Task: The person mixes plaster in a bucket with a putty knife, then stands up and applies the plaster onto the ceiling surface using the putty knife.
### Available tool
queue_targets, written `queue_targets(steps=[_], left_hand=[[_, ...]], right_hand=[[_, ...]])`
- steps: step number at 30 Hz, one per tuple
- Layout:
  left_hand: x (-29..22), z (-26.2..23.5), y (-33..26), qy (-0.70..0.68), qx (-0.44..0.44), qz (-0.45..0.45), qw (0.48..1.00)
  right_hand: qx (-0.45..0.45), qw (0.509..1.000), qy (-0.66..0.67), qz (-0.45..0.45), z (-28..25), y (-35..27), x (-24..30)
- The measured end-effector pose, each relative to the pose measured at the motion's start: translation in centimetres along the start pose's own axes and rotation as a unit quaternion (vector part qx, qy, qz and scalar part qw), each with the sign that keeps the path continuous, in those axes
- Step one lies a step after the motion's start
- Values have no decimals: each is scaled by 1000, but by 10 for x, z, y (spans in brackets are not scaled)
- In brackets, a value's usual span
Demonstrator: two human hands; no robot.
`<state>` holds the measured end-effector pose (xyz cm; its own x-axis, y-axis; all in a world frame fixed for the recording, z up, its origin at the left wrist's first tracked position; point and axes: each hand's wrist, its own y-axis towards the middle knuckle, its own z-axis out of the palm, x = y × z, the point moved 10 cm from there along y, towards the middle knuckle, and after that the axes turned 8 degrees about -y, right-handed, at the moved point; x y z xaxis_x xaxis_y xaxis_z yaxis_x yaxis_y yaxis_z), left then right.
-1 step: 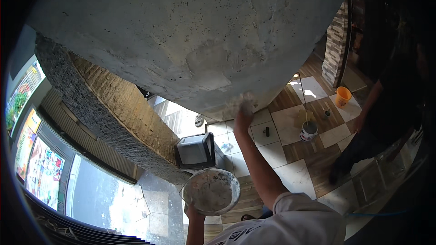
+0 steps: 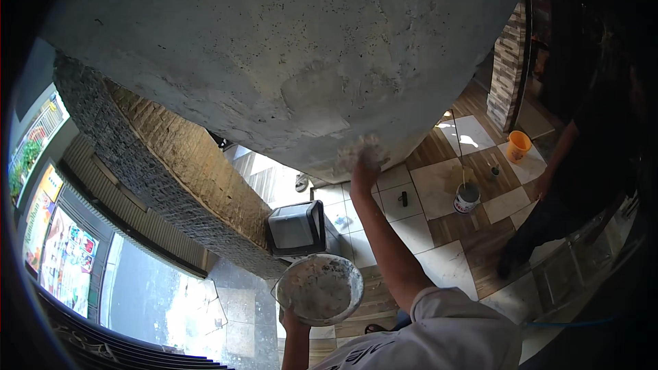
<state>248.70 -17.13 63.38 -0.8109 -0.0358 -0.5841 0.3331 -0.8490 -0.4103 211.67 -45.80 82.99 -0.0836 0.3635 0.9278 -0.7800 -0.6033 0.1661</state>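
My right hand point(image 2: 362, 170) is raised against a large grey plastered surface point(image 2: 274, 48) overhead. It presses a pale, crumbly wad point(image 2: 363, 149) onto the surface's lower edge, and I cannot tell whether the wad is a sponge or wet plaster. A smoother patch point(image 2: 315, 99) shows just up and left of it. My left hand point(image 2: 291, 320) holds a round shallow pan point(image 2: 320, 289) from below at chest height. The pan is coated inside with grey-white plaster.
A person in dark clothes point(image 2: 572, 185) stands at the right on a checkered tile floor point(image 2: 439, 192). An orange bucket point(image 2: 519, 145) and a white bucket with a stick point(image 2: 467, 197) stand there. A dark box point(image 2: 296, 227) sits below, beside a stone-clad curved wall point(image 2: 157, 164).
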Motion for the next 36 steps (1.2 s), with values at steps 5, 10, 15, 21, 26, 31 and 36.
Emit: queue_targets(steps=[5,10,15,21,26,31,36], left_hand=[[-7,10,-7,-16,21,-9,1000],[-29,44,-12,29,85,23,996],[-41,59,-13,5,66,52,996],[-27,44,-7,-6,51,19,999],[8,24,-3,-39,46,-50,997],[37,13,-12,-50,48,-98,993],[21,-4,0,2,16,-22,1000]], right_hand=[[-67,996,-52,36,37,12,23],[-4,996,89,-1,32,-18,121],[26,974,226,0,17,-23,215],[129,955,265,-23,-38,-36,255],[73,975,200,60,-84,-5,119],[12,997,71,16,-64,39,-22],[21,993,117,16,-4,77,-58]])
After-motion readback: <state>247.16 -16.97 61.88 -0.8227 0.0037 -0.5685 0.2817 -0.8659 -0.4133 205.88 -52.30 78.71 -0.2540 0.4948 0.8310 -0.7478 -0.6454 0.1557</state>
